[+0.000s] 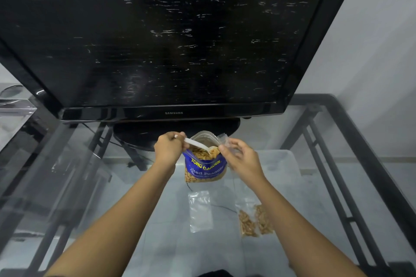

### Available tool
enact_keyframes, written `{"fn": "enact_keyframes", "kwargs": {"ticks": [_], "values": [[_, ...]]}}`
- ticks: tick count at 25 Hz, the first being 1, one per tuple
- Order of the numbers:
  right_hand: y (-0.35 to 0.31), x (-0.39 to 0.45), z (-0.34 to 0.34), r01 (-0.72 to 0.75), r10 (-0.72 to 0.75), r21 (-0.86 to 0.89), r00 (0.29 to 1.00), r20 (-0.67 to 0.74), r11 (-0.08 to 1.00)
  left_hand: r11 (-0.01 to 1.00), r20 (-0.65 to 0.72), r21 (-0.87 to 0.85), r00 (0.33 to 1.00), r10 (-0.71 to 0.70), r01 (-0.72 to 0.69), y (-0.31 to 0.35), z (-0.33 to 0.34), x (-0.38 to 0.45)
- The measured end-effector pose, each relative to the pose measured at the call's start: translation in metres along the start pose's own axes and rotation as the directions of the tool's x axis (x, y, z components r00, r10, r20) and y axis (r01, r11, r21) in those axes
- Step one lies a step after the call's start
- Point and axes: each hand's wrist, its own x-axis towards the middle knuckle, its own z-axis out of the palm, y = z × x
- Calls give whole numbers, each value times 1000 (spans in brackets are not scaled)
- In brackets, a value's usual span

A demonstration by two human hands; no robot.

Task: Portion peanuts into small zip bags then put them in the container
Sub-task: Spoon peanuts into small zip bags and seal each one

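A blue peanut bag (204, 167) stands open on the glass table, just in front of the TV base. My left hand (168, 147) grips a white plastic spoon (198, 144) whose bowl sits in the peanuts at the bag's mouth. My right hand (240, 155) pinches a small clear zip bag (225, 139) beside the peanut bag's right edge. An empty zip bag (200, 210) lies flat on the table nearer to me. Two filled zip bags (255, 222) with peanuts lie to its right.
A large black TV (157, 40) stands on its round base (135, 137) right behind the peanut bag. The glass table (112, 186) has a black metal frame (351, 164) along its right side. A thin black cable (220, 207) runs under the glass.
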Motion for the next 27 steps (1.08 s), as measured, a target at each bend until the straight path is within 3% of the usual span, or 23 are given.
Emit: {"fn": "enact_keyframes", "kwargs": {"ticks": [2,5,10,13,17,19,22,24,27], "values": [[-3,0,-3,13,-13,-46,1000,-6,999,998,-33,-38,999,-42,41,-2,-5,7],[-12,2,-12,105,-116,-255,993,-27,961,992,-67,-97,994,-87,80,-2,-17,20],[-22,11,-18,250,-213,-629,968,135,736,981,-78,-180,993,-89,74,10,-34,34],[-27,14,-13,291,-214,-662,957,197,690,981,-57,-192,998,-25,14,30,-42,37],[-31,13,1,312,-274,-580,949,155,753,988,21,-42,988,151,-150,61,-36,22],[-33,10,9,294,-276,-465,955,108,835,924,107,117,930,353,-364,79,-28,4],[-33,4,14,227,-216,-139,972,90,964,613,275,338,698,661,-714,110,-23,-28],[-31,2,15,212,-212,2,975,67,977,454,358,354,567,742,-818,126,-23,-43],[-30,2,14,228,-230,60,973,28,972,343,385,361,473,793,-867,141,-27,-60]]}}
